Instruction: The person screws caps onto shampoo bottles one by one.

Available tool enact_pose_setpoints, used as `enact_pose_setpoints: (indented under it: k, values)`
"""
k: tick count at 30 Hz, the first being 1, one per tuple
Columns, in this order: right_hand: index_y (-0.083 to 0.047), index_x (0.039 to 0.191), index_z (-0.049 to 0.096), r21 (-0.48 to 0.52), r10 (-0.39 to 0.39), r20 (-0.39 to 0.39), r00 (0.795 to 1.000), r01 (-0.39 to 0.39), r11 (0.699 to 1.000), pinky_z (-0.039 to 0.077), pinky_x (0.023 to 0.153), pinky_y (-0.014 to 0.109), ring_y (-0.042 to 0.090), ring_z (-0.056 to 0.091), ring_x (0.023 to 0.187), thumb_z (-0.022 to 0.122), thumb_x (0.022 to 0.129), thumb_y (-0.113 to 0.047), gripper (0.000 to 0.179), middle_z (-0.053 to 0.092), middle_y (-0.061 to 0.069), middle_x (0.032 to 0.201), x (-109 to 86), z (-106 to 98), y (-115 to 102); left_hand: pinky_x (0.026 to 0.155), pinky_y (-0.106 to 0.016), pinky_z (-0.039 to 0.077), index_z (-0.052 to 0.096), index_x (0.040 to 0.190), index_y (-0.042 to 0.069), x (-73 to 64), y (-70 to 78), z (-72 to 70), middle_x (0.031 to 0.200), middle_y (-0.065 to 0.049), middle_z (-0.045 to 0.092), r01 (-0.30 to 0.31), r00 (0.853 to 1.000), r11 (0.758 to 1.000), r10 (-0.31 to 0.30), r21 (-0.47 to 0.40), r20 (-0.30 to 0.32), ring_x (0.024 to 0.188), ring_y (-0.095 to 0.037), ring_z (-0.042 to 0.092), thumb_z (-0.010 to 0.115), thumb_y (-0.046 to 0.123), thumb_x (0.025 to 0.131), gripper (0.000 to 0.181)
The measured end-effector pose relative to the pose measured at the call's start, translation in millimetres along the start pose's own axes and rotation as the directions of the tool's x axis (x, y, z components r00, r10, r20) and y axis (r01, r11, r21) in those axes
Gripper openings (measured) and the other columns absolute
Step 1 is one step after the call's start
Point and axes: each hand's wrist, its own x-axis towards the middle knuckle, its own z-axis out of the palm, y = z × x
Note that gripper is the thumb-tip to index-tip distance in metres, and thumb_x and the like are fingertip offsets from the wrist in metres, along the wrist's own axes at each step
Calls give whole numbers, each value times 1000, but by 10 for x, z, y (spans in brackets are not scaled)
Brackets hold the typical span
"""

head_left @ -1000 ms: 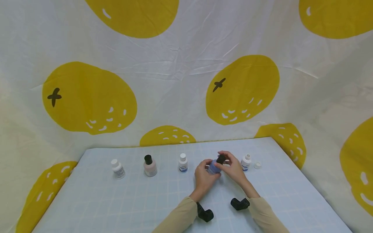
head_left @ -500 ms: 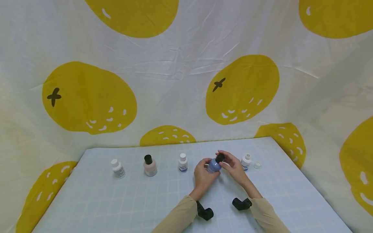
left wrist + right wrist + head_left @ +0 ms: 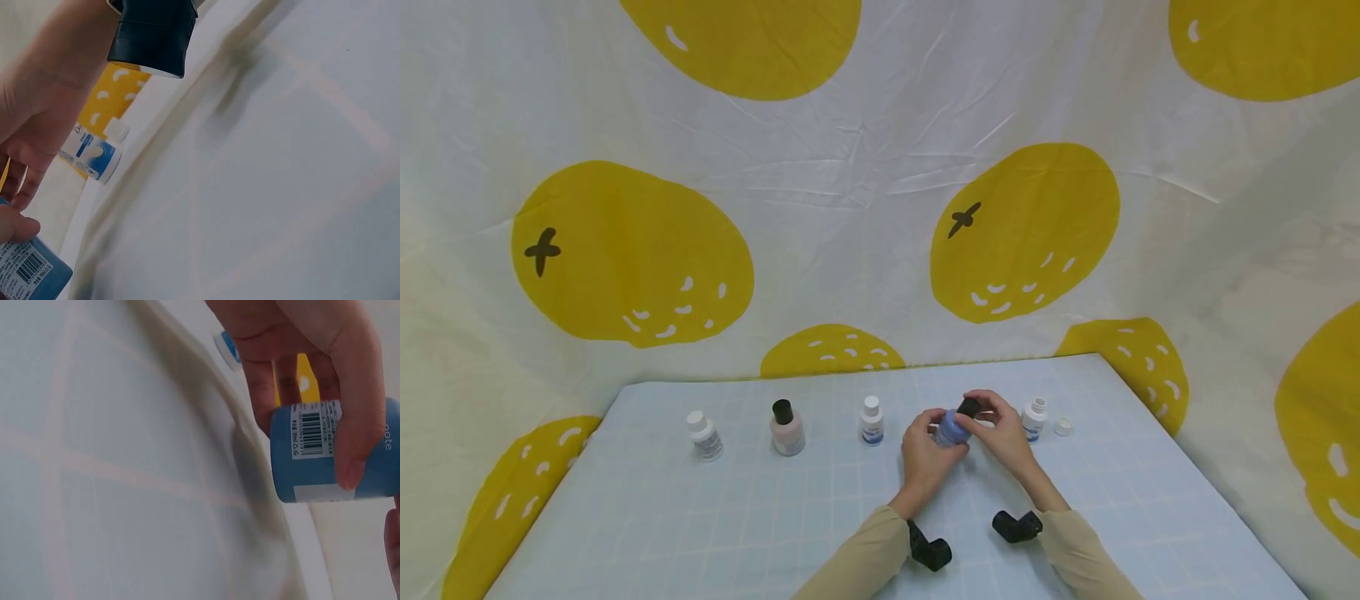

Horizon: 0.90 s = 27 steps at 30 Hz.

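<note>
Tilted to the right above the table, a blue bottle (image 3: pixel 951 428) with a black cap (image 3: pixel 970 407) is held between both hands. My left hand (image 3: pixel 925 457) grips its body; in the right wrist view that hand's thumb lies across the label of the bottle (image 3: pixel 315 476). My right hand (image 3: pixel 1006 437) pinches the cap with thumb and fingers. Just right of that hand stands a white bottle (image 3: pixel 1033 419) with its neck uncovered. Beside it a small white cap (image 3: pixel 1063 427) lies on the table.
Left of the hands stand a white bottle with a blue label (image 3: pixel 872 421), a pale pink bottle with a black cap (image 3: pixel 787 433) and another white bottle (image 3: pixel 704 436). Black wrist cameras (image 3: pixel 929 550) hang low over the pale checked tabletop (image 3: pixel 775 525). A fruit-print curtain (image 3: pixel 850 233) hangs behind.
The right thumb and fingers have turned on the black cap, first one way and then back. The blue bottle's tilt has shifted slightly. The other bottles stay in place.
</note>
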Motion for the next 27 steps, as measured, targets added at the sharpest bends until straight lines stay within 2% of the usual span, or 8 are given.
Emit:
enact_pose_setpoints:
  k: [3, 7, 10, 12, 15, 17, 20, 27]
  values:
    - [3, 115, 60, -45, 24, -22, 999, -25, 999, 53, 86, 39, 12, 57, 94, 74, 82, -10, 38, 64, 18, 112, -11, 17, -59, 80, -28, 48, 67, 106, 14, 1, 14, -6, 102, 0, 70, 7, 1000, 1000, -7, 2, 1, 88, -13, 62, 88, 15, 62, 49]
    - [1, 118, 59, -40, 14, -31, 999, -15, 999, 52, 84, 28, 10, 57, 96, 75, 82, -12, 42, 64, 19, 115, 22, 52, 82, 80, -28, 48, 67, 105, 13, 7, 27, -22, 102, -1, 70, 3, 1000, 1000, -3, 10, -1, 87, -14, 62, 88, 15, 61, 49]
    - [1, 126, 53, 65, -45, 4, 999, 44, 997, 47, 90, 15, 3, 56, 105, 73, 83, -8, 48, 59, 21, 124, 57, 60, 234, 81, -28, 48, 67, 106, 12, 10, 34, -31, 103, -1, 70, 3, 1000, 1000, -3, 11, 8, 88, -14, 62, 88, 15, 62, 49]
    - [4, 130, 49, 161, -125, 45, 991, 117, 980, 41, 95, 9, -1, 54, 111, 68, 86, -3, 49, 54, 25, 129, 65, 48, 284, 82, -28, 48, 67, 107, 12, 13, 37, -36, 104, -1, 70, 6, 1000, 1000, -6, 10, 15, 89, -14, 62, 88, 15, 63, 49]
    - [11, 132, 44, 297, -255, 106, 961, 214, 930, 36, 102, 10, 0, 53, 120, 59, 88, 7, 46, 47, 37, 131, 67, 28, 307, 82, -29, 48, 67, 107, 12, 17, 40, -49, 105, -2, 70, 7, 1000, 1000, -7, 6, 14, 90, -15, 62, 88, 14, 63, 49]
    - [12, 132, 44, 329, -293, 136, 946, 236, 915, 36, 102, 10, -1, 52, 122, 54, 90, 10, 44, 45, 39, 132, 65, 14, 303, 81, -29, 47, 67, 107, 11, 22, 36, -55, 104, -2, 70, 4, 1000, 1000, -4, 8, 7, 89, -15, 62, 88, 13, 63, 49]
    - [12, 132, 44, 326, -306, 166, 937, 241, 914, 37, 102, 11, -1, 53, 122, 50, 90, 13, 43, 45, 39, 133, 63, -5, 303, 81, -28, 47, 67, 106, 11, 28, 30, -62, 103, -3, 71, -1, 1000, 1000, 1, 12, -3, 88, -15, 62, 88, 12, 62, 49]
    - [9, 133, 46, 278, -287, 173, 942, 233, 932, 39, 100, 11, 1, 56, 119, 55, 89, 11, 45, 48, 35, 133, 75, -14, 324, 80, -28, 48, 67, 106, 11, 34, 17, -64, 102, -3, 71, 2, 1000, 1000, -2, 11, -7, 88, -15, 62, 88, 12, 61, 49]
